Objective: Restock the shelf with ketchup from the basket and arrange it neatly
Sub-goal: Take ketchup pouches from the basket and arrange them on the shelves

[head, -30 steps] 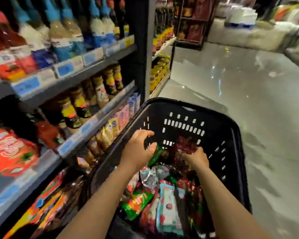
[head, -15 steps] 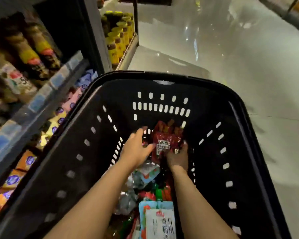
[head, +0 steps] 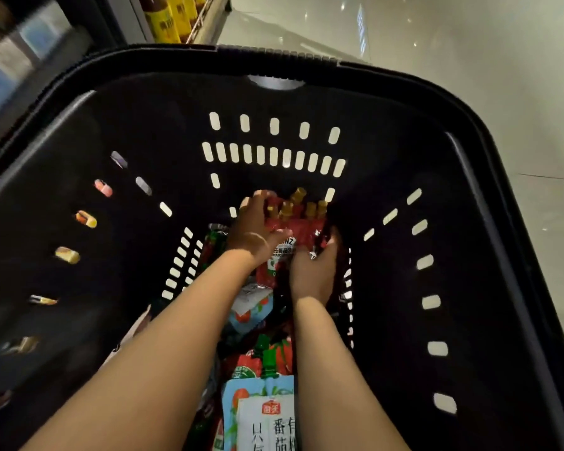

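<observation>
Red spouted ketchup pouches [head: 295, 222], a bunch deep at the far end of the black basket [head: 274, 65]: left hand [head: 258, 227] and right hand [head: 313, 275] curl their fingers round either side, likely to lift several together.

Pretty clearly a supermarket aisle, black plastic shopping basket [head: 79, 177] with slotted walls, packaged sauce pouches [head: 261, 415] piled inside, shelf [head: 30, 60] with blurry price tags at upper left, yellow-labelled bottles [head: 166, 21] lined up, shiny tiled floor [head: 469, 76]
</observation>
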`<state>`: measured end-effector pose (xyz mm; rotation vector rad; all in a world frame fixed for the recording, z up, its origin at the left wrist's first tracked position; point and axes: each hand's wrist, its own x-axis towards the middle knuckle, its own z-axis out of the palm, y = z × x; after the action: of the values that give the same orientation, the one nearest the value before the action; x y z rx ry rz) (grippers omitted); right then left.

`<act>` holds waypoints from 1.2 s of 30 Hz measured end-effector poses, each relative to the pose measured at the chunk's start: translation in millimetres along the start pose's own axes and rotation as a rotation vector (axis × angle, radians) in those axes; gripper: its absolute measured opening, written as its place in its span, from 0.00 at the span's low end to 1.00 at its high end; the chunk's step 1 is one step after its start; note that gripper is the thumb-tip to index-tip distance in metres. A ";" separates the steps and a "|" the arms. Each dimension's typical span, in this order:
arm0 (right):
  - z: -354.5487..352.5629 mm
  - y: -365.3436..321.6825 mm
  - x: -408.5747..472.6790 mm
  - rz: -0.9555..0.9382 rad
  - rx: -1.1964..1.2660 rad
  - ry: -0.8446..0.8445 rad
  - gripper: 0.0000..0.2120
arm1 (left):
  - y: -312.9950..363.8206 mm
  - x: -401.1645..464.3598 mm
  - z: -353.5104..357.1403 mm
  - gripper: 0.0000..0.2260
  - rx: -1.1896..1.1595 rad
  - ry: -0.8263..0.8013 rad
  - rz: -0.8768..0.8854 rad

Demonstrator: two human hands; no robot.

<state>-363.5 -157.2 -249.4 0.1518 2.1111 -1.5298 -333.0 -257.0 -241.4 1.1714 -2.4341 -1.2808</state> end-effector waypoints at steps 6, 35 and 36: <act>-3.2 -5.5 3.9 -0.027 0.164 -0.009 0.25 | 3.7 -13.0 -6.4 0.19 -0.005 -0.006 -0.019; 6.9 -56.8 32.7 -0.349 -1.090 -0.374 0.32 | -10.8 -121.3 -100.4 0.08 -0.210 0.355 -0.063; 5.4 -59.8 30.9 -0.336 -1.085 -0.371 0.33 | -11.7 -122.3 -101.2 0.08 -0.225 0.358 -0.076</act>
<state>-411.0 -189.8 -214.2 -0.8246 2.3905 -0.3203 -196.5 -239.6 -161.4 1.3090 -1.9575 -1.2043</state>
